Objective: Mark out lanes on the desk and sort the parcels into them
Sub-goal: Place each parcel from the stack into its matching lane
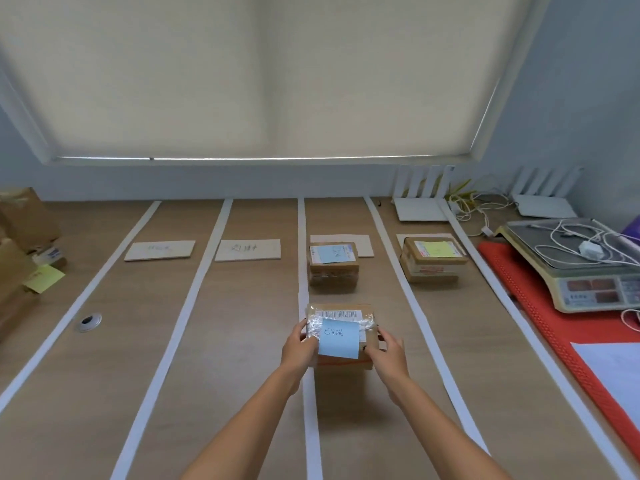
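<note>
Head view: left hand (300, 344) and right hand (389, 351) grip opposite sides of a brown parcel (341, 336) bearing a blue note (338, 338), in the third taped lane of the desk (242, 341). Another blue-noted parcel (333, 266) sits farther back in that lane; the next lane holds a yellow-noted parcel (433, 259).

Brown parcel (341, 336), blue note, third lane (349, 410)

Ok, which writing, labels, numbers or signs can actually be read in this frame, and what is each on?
Nothing reads clearly.
Held parcel, gripped by left hand and right hand: handwriting on its blue note, illegible; barcode label too small.
Lane cards: faint handwriting, unreadable.
Far parcel with blue note: scribble and print blurred.
Parcel with yellow note: red print blurred.
Scale: displays unreadable.
</note>
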{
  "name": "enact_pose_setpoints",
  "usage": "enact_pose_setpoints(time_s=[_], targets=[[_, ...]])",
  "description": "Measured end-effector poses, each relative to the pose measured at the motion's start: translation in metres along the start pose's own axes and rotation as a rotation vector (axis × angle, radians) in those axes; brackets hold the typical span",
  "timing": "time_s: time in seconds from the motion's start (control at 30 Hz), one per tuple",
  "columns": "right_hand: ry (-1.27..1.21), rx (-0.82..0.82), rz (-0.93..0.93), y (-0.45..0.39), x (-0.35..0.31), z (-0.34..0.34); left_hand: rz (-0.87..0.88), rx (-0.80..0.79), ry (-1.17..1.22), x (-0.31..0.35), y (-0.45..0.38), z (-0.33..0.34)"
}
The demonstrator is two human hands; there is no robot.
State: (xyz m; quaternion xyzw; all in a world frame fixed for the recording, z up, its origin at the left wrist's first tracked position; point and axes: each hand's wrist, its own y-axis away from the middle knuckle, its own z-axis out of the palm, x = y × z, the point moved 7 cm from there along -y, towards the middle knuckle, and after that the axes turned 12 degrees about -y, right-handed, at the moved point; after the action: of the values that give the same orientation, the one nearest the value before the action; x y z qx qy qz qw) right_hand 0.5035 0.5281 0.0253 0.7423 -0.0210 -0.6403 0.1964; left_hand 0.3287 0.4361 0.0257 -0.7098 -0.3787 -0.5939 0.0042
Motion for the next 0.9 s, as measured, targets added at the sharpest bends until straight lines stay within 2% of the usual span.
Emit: enact_pose_setpoints(time_s=[0.23, 0.6, 0.9], targets=[[-0.027, -0.056, 0.035, -0.051, -0.003, -0.003, -0.004, 0.111, -0.022, 0.015, -0.039, 0.018], [-0.083, -0.095, 0.042, -0.145, -0.017, 0.017, -0.034, 0.149, 0.024, 0.039, -0.129, 0.024], [-0.068, -0.158, 0.103, -0.152, -0.011, 0.03, -0.008, 0.158, -0.069, 0.039, -0.141, 0.018]])
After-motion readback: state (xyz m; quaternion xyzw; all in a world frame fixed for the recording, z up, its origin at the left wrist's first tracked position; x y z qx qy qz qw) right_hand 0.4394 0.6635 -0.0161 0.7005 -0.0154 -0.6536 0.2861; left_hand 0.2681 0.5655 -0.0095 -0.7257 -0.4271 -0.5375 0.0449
